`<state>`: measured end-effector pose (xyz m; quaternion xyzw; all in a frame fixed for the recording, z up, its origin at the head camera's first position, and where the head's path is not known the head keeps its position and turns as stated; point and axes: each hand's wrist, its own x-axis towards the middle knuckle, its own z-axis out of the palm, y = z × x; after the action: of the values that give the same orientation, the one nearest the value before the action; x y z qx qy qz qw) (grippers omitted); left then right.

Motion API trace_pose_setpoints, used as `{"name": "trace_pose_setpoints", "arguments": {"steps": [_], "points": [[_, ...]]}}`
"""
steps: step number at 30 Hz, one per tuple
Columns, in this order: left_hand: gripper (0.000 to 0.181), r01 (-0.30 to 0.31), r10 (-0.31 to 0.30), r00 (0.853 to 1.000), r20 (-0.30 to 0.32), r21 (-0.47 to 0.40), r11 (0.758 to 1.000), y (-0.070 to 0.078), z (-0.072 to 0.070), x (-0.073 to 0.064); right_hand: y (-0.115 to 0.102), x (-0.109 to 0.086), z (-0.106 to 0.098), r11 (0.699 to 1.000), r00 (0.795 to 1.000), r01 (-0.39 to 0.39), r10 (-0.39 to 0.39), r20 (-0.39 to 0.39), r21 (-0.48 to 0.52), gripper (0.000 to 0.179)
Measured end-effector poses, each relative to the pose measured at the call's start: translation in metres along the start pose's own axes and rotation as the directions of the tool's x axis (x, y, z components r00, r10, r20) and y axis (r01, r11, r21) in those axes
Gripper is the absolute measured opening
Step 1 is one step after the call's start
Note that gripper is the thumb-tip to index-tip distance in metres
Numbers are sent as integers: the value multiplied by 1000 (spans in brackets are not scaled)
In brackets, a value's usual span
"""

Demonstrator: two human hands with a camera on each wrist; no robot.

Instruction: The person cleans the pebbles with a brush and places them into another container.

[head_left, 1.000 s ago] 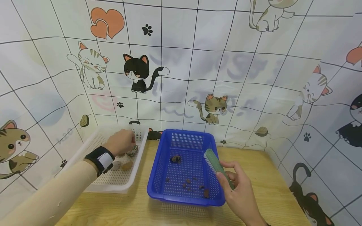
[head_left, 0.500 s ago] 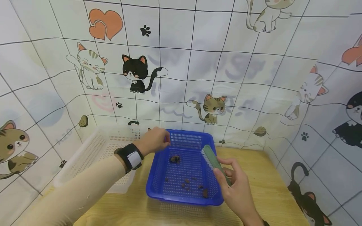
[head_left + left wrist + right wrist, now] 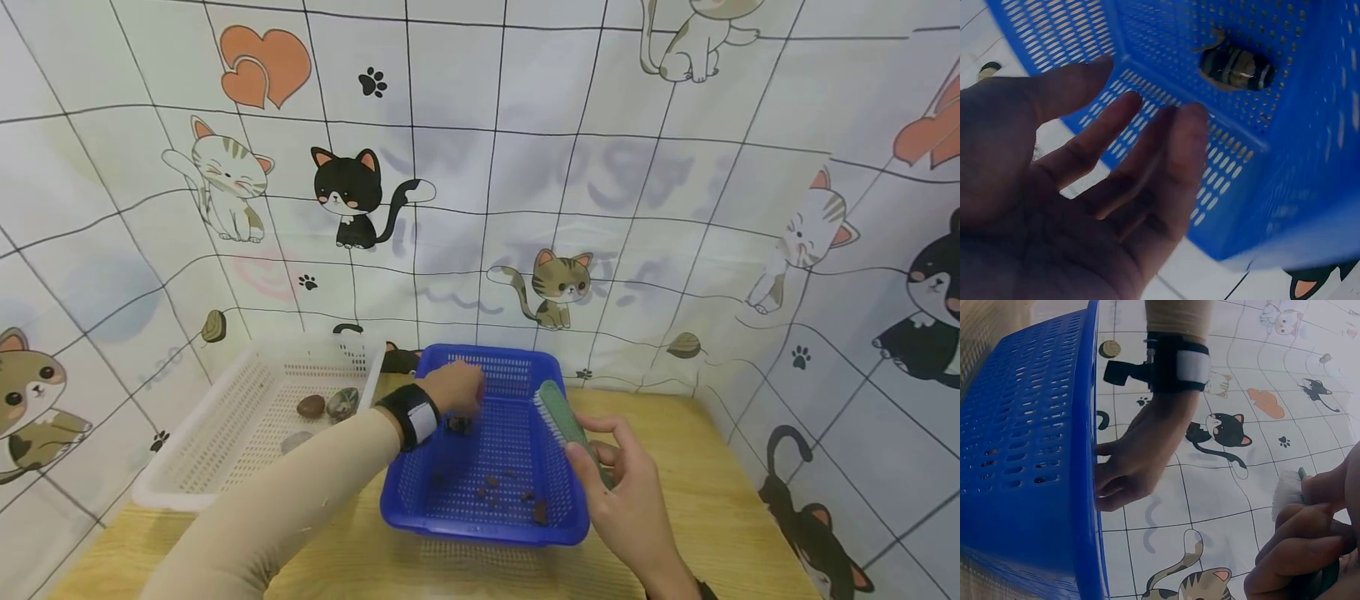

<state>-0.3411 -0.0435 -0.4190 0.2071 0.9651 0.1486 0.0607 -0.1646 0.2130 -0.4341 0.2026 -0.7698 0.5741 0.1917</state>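
My left hand (image 3: pixel 456 387) reaches into the far left part of the blue basket (image 3: pixel 487 533). Its fingers are loosely bent and apart, with nothing between them in the left wrist view. Close to the fingertips, a dark object banded in tan and white (image 3: pixel 1235 67) lies on the basket floor; I cannot tell its kind. Over the basket's right rim, my right hand (image 3: pixel 626 492) grips a green brush (image 3: pixel 562 417) with white bristles facing left. In the right wrist view, curled fingers wrap the brush and hide most of its handle.
A white basket (image 3: pixel 161 500) stands to the left, holding a brown stone (image 3: pixel 311 407), a mottled stone (image 3: pixel 343 403) and a pale stone (image 3: pixel 296 442). My left forearm crosses its right side. Several brown bits (image 3: pixel 492 481) lie in the blue basket. A cat-print sheet (image 3: pixel 465 208) hangs behind.
My left hand has moved right, from among the stones in the white basket to inside the blue one. My right hand keeps hold of the brush almost in place.
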Motion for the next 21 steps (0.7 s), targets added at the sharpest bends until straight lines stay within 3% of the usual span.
{"name": "trace_pose_setpoints", "arguments": {"steps": [4, 8, 11, 15, 18, 21], "points": [[29, 70, -71, 996, 46, 30, 997, 1, 14, 4, 0, 1, 0, 1000, 1000, 0, 1, -7, 4, 26], [25, 99, -108, 993, 55, 140, 985, -7, 33, 16, 0, 1, -1, 1000, 1000, 2, -2, -2, 18, 25], [18, 75, -88, 995, 55, 213, 974, -29, 59, 41, 1, 1, -1, 1000, 1000, 10, -10, 1, 16, 25], [16, 17, -19, 1000, 5, 269, 963, -61, 97, 76, 1, 2, -1, 1000, 1000, 19, -19, -6, 6, 25], [17, 6, 2, 999, -33, 255, 967, -63, 103, 81, 0, 2, -1, 1000, 1000, 21, -21, -9, 7, 24], [18, 7, 1, 999, -32, 236, 972, -61, 104, 79, 0, 2, -1, 1000, 1000, 17, -17, -4, 17, 24]]}}
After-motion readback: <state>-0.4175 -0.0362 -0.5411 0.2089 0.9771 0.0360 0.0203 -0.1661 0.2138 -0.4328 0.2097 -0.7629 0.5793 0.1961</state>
